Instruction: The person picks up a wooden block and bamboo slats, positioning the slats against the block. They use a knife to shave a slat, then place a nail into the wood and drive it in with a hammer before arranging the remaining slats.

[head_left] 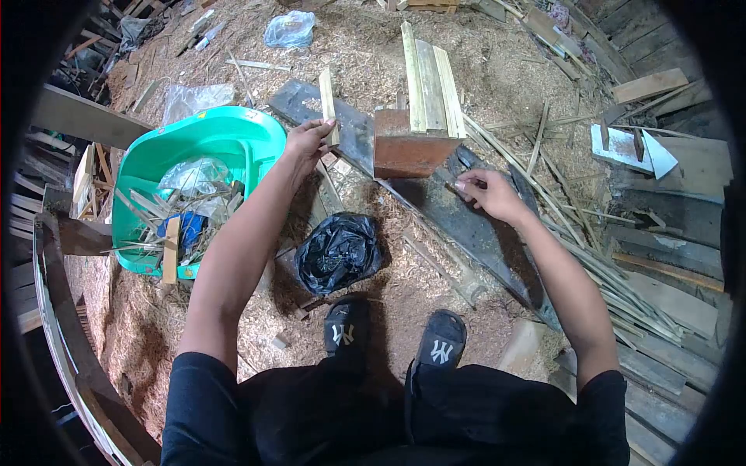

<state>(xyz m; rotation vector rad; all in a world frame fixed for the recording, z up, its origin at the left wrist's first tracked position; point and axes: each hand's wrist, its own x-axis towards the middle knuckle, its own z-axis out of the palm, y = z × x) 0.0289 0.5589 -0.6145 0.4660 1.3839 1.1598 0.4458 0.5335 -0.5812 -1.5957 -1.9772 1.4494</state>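
Through the head camera I have a pale wooden strip (326, 89) in my left hand (307, 140), above the middle of the frame. The thumb and fingers pinch it close to its lower end, and the rest points up the frame. I judge it light and fairly stiff, dry enough not to slip, though thin enough that a hard bend could split it. I'd grip it flat between thumb and fingertips, with care for splinters along the edges. It looks narrow and straight-sided, the wood a light yellowish tan.

To its right is a reddish-brown wooden block (412, 155) with three pale slats (433, 85) side by side, running toward the top of the frame. My right hand (493, 194) is just right of the block, over the dark plank (435, 206), thumb and forefinger drawn close; I cannot tell whether they pinch anything small. A black plastic bag (338, 252) sits near the center, and the green basin (268, 132) is at left, holding scraps.
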